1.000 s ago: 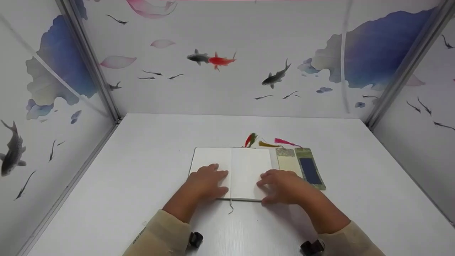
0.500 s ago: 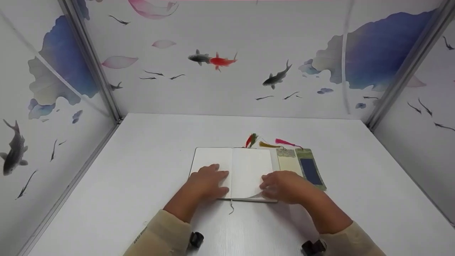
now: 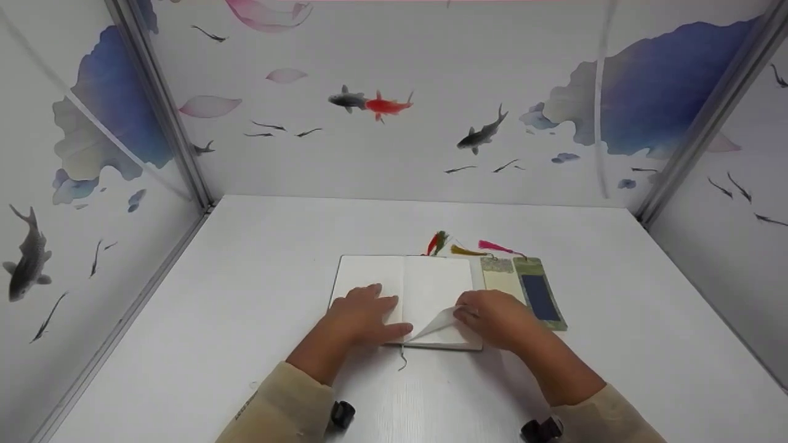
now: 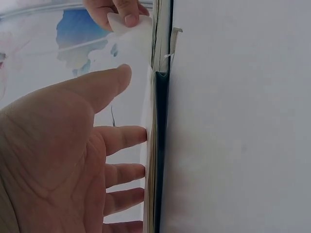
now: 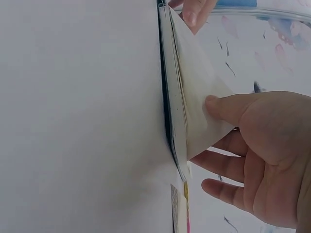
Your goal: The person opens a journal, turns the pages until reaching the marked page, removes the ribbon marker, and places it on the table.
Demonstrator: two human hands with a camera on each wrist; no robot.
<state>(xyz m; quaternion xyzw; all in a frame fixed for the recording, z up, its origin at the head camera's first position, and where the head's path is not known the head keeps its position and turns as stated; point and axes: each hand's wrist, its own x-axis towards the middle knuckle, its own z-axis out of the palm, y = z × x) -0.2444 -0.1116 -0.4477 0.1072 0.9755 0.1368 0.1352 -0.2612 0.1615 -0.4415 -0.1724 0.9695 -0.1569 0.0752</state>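
An open notebook (image 3: 403,289) lies flat on the white table (image 3: 246,320), just below the middle of the head view. Its spine runs away from the person toward the top of the frame, and the spread's long axis runs left to right. A thin ribbon (image 3: 401,360) hangs out of the spine at the near edge.

The left hand (image 3: 362,317) rests on the left page with its fingers straight, pressing it flat. The right hand (image 3: 495,317) pinches the lower corner of the right-hand page (image 3: 438,323) between thumb and fingers; that corner is lifted and curls toward the spine. The two hands are apart, one on each side of the spine.

Two bookmarks (image 3: 523,289) lie just right of the notebook, their long axes parallel to the spine, with coloured tassels (image 3: 468,246) pointing to the top of the frame.
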